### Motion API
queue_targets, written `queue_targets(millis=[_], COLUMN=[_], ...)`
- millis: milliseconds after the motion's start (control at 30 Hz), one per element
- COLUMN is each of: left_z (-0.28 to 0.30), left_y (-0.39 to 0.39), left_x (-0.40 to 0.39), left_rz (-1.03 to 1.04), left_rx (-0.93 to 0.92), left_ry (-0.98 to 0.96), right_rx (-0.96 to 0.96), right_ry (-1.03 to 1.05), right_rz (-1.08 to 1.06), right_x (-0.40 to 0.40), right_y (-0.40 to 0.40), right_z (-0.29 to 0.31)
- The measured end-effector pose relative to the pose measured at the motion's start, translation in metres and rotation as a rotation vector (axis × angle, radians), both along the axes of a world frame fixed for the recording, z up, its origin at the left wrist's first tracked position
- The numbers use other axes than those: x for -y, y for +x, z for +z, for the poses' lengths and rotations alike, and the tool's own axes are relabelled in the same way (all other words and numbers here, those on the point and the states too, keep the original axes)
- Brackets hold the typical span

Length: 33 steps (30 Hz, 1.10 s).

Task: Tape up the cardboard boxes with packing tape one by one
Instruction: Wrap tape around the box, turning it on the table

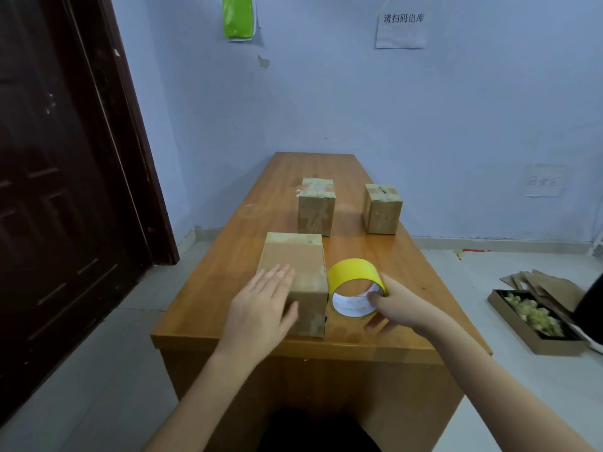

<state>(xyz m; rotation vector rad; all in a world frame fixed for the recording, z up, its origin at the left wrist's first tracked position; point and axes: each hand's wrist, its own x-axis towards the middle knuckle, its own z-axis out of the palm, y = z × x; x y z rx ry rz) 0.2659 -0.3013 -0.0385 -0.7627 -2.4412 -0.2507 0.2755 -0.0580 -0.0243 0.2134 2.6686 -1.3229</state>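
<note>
Here the left hand lies flat, fingers straight, on the near cardboard box at the front of the wooden counter. The right hand grips the yellow tape roll, thumb inside its core, just beside that box. Two more boxes stand farther back, apart.

- Illumination is soft, even and slightly dim, with a cool blue cast.
- Faint glare sits on the wooden table; shadows under it are weak.
- My left hand shows motion blur.
- Wide-angle distortion bends the door at the edge.
</note>
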Motion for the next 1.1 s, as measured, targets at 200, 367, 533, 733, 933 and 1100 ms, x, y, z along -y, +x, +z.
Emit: queue_targets(millis=[200,367,533,733,933,1100], left_z=[0.0,0.002,0.001,0.004,0.005,0.015], left_y=[-0.002,-0.006,0.0,-0.005,-0.005,0.001], left_x=[0.014,-0.02,-0.045,-0.036,-0.04,-0.051], left_rz=[0.072,-0.013,-0.065,-0.125,-0.1,-0.079], left_rx=[-0.047,0.003,-0.022,-0.032,0.0,-0.086], left_ry=[-0.067,-0.11,-0.175,-0.051,0.011,0.235], right_rx=[-0.001,0.003,-0.005,-0.096,-0.107,-0.135], right_ry=[-0.045,-0.009,0.018,-0.196,-0.527,-0.602], right_rz=[-0.03,-0.017,-0.017,-0.103,-0.209,-0.186], right_x=[0.004,0.004,-0.001,0.005,0.02,0.027], right_y=[-0.004,-0.002,0.004,0.006,0.01,0.009], right_z=[-0.004,-0.004,-0.002,-0.013,-0.028,-0.021])
